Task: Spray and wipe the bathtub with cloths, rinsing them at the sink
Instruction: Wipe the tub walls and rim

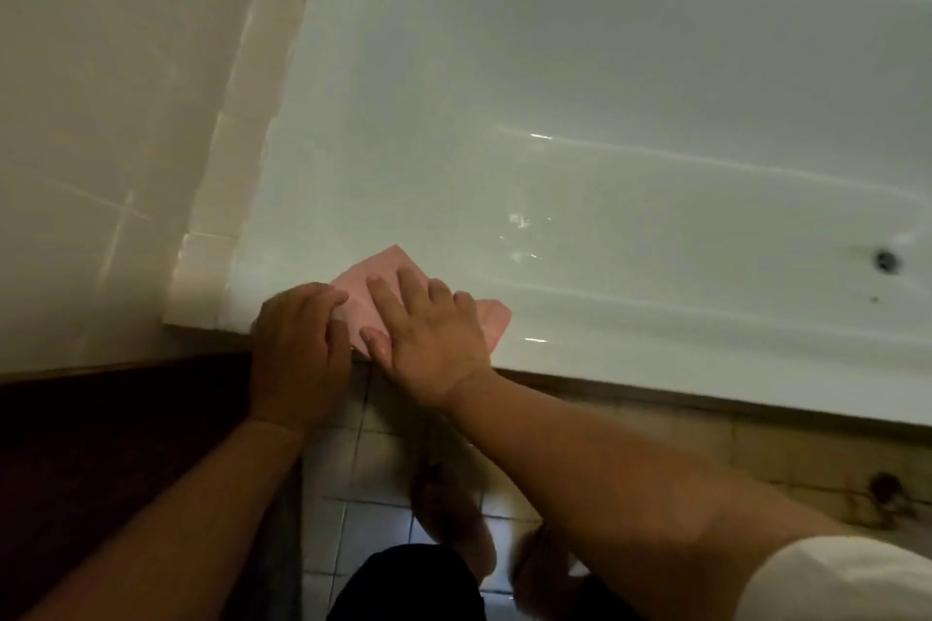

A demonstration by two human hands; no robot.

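Note:
A pink cloth (375,270) lies flat on the near rim of the white bathtub (555,141), close to its left corner. My right hand (428,323) presses down on the cloth with its fingers spread and straight. My left hand (300,343) rests on the rim beside it, its fingers bent over the cloth's left edge; whether they grip the cloth is unclear. Most of the cloth is covered by both hands. The tub's inside looks wet and shiny, with a dark drain (886,260) at the right.
A pale tiled wall (101,116) stands left of the tub, with a narrow tiled ledge (222,197) along the tub's end. Below the rim lies a tiled floor (363,494) with my feet on it. A dark surface (101,444) fills the lower left.

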